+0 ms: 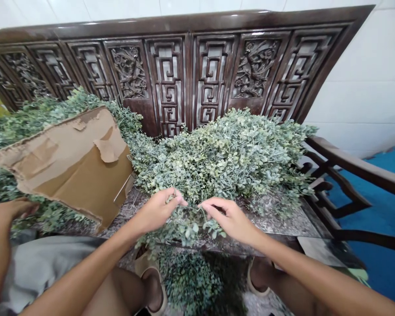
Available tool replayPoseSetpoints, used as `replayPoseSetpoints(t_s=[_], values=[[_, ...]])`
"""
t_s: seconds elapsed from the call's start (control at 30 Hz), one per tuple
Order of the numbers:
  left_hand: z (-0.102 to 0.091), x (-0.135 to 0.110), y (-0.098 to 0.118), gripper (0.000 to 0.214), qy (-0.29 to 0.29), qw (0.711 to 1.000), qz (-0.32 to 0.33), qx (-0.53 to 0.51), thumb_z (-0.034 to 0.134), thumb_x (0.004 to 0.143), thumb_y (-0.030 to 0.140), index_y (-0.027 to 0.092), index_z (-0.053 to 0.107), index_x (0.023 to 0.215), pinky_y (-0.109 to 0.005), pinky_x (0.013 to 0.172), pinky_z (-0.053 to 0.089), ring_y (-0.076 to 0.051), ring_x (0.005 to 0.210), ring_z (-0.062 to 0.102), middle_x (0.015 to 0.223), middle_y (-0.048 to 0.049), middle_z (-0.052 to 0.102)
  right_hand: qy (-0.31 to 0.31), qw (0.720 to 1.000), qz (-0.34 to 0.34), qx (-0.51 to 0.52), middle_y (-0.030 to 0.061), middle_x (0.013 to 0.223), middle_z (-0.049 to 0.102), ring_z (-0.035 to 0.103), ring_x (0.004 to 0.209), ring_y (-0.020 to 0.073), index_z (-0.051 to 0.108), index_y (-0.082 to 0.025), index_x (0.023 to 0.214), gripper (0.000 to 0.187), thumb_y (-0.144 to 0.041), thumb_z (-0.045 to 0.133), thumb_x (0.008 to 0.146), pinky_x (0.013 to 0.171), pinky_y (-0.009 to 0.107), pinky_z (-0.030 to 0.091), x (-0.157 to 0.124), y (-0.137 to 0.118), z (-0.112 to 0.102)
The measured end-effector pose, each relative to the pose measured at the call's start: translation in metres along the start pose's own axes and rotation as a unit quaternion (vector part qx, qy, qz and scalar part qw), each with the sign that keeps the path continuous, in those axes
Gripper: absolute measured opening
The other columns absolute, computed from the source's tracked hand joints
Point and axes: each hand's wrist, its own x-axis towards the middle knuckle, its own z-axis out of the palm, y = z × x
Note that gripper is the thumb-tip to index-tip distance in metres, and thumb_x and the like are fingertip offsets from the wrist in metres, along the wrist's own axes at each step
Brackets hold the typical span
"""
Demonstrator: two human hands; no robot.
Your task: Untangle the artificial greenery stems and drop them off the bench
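Observation:
My left hand (159, 208) pinches the stem of a small leafy green sprig (187, 226) at the front edge of a dark table (283, 224). My right hand (230, 217) is closed on the same sprig from the right, fingers curled round its stems. Right behind both hands lies a big heap of the same pale green foliage (230, 153).
A torn cardboard box (72, 162) lies tilted at the left among more foliage. Another person's hand (11, 208) and arm rest at the far left. A carved dark wooden bench back (191, 74) stands behind; its armrest (355, 164) is at the right. More greenery (197, 281) lies on the floor.

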Motion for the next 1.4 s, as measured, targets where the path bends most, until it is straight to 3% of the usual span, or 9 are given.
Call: replayPoseSetpoints(t_s=[0.13,0.3,0.43,0.6,0.77,0.97,1.27,1.4], values=[[-0.001,0.0,0.011,0.029,-0.065,0.996,-0.005,-0.058,0.046,0.092,0.036,0.02,0.064,0.108,-0.033,0.085,0.045,-0.021,0.087,0.061,0.098,-0.0057,0.074,0.007,1.0,-0.006,0.008,0.0027,0.082,0.067,0.062,0.078,0.0161,0.071,-0.018,0.091,0.031,-0.038,0.05,0.101,0.076,0.028,0.047,0.003,0.001,-0.003],[0.009,0.001,0.018,0.03,-0.134,0.987,-0.025,-0.088,0.047,0.092,0.04,0.019,0.068,0.09,-0.028,0.076,0.043,-0.017,0.08,0.058,0.083,-0.0019,0.067,-0.014,0.999,-0.027,0.017,0.0025,0.086,0.07,0.063,0.082,0.0164,0.069,-0.018,0.091,0.028,-0.035,0.049,0.102,0.079,0.028,0.048,0.006,-0.003,-0.003],[0.02,0.0,0.02,0.034,-0.123,0.981,-0.034,-0.146,0.055,0.089,0.05,0.018,0.067,0.087,-0.024,0.062,0.036,-0.012,0.064,0.045,0.07,0.002,0.054,0.021,0.998,-0.056,-0.008,0.0048,0.095,0.074,0.066,0.087,0.019,0.071,-0.02,0.099,0.022,-0.032,0.053,0.099,0.083,0.031,0.049,0.007,-0.002,-0.005],[0.028,0.001,0.022,0.031,-0.086,0.963,-0.036,-0.254,0.056,0.09,0.047,0.017,0.064,0.085,-0.022,0.053,0.024,-0.009,0.054,0.03,0.06,0.0069,0.036,0.036,0.983,-0.163,-0.077,0.0059,0.093,0.074,0.064,0.085,0.0197,0.073,-0.023,0.108,0.023,-0.025,0.052,0.1,0.083,0.036,0.047,0.008,0.003,-0.011],[0.031,0.004,0.022,0.029,-0.042,0.975,-0.014,-0.216,0.058,0.089,0.041,0.017,0.074,0.085,-0.023,0.062,0.033,-0.01,0.062,0.042,0.066,0.0032,0.053,0.019,0.959,-0.24,-0.147,0.0057,0.097,0.073,0.062,0.091,0.0206,0.069,-0.025,0.12,0.027,-0.018,0.051,0.1,0.084,0.039,0.043,0.008,0.005,-0.019],[0.032,0.006,0.023,0.02,-0.031,0.983,-0.032,-0.179,0.059,0.08,0.026,0.016,0.075,0.075,-0.026,0.07,0.042,-0.016,0.073,0.056,0.076,-0.0022,0.07,0.0,0.943,-0.278,-0.185,0.0047,0.099,0.072,0.061,0.093,0.0198,0.066,-0.026,0.124,0.031,-0.015,0.051,0.099,0.089,0.041,0.042,0.008,0.005,-0.023],[0.028,-0.001,0.026,0.017,-0.07,0.976,-0.045,-0.2,0.061,0.078,0.024,0.014,0.075,0.076,-0.021,0.055,0.033,-0.009,0.055,0.043,0.066,0.0009,0.065,0.006,0.934,-0.318,-0.164,0.0047,0.096,0.073,0.06,0.089,0.0188,0.065,-0.025,0.127,0.034,-0.011,0.053,0.098,0.086,0.04,0.043,0.007,0.0,-0.022],[0.025,-0.007,0.031,0.016,-0.095,0.972,-0.044,-0.211,0.061,0.079,0.025,0.014,0.07,0.072,-0.02,0.046,0.023,-0.006,0.048,0.035,0.073,0.0004,0.069,0.009,0.93,-0.334,-0.154,0.0052,0.096,0.072,0.059,0.088,0.0184,0.067,-0.022,0.122,0.033,-0.007,0.054,0.096,0.086,0.04,0.044,0.001,-0.007,-0.021]])
